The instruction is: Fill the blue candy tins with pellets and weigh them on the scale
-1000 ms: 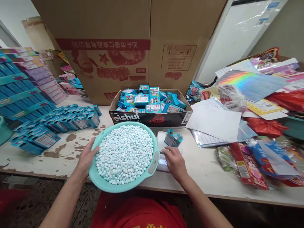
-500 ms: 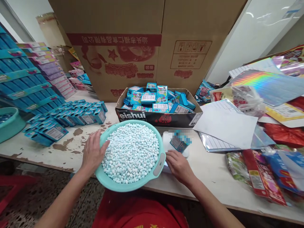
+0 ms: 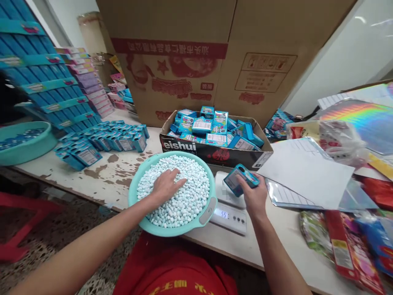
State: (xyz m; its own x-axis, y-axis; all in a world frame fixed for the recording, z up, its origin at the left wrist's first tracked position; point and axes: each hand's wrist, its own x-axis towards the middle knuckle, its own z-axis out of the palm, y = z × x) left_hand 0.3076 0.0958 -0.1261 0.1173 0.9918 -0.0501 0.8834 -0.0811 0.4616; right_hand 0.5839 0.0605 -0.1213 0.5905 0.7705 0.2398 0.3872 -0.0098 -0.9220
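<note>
A round turquoise basin (image 3: 133, 192) full of pale blue and white candies (image 3: 190, 196) stands at the table's front edge. My left hand (image 3: 167, 186) rests on the candies, its fingers spread and the tips slightly sunk among them; whether it grips any is hidden. Over a white scale (image 3: 239, 223) with a lit display, my right hand (image 3: 253, 190) holds a small blue box (image 3: 235, 184), tilted, fingers closed round its right side. Behind the basin sits a black-sided carton (image 3: 196, 153) filled with blue candy boxes (image 3: 202, 125).
Rows of small blue boxes (image 3: 113, 137) stand on the table (image 3: 119, 168) at left, near stacked blue trays (image 3: 39, 61) and another turquoise basin (image 3: 27, 153). A large cardboard box (image 3: 190, 24) rises behind. White sheets (image 3: 310, 168) and candy bags (image 3: 340, 241) lie at right.
My left hand has moved from the basin's left rim onto the candies. My right hand has left the basin's handle and taken hold of the blue box at the scale. The view has shifted.
</note>
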